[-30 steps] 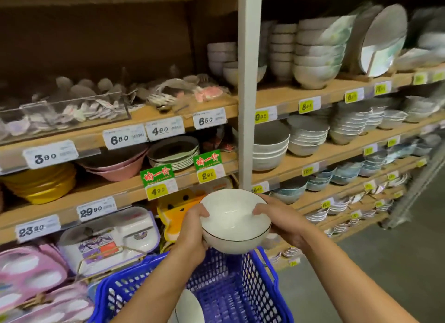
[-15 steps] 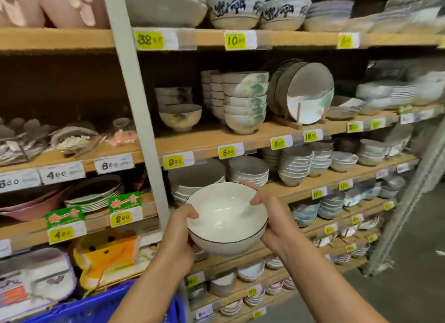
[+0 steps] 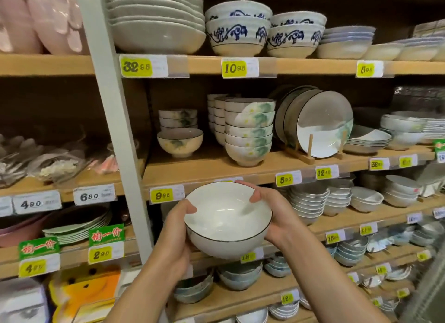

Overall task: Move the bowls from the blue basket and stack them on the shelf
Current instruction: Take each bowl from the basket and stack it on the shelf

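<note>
Wooden shelf (image 3: 192, 169), floral bowl stack (image 3: 249, 132) (lone bowl (image 3: 179, 143) beside it); in front, left hand (image 3: 173, 236) and right hand (image 3: 275, 214) grip a white bowl (image 3: 226, 218).

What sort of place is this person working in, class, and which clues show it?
Most likely a shop selling tableware: the wooden shelves carry yellow price tags along their edges, stacked bowls fill each level, and plates stand displayed in a wooden rack.
</note>
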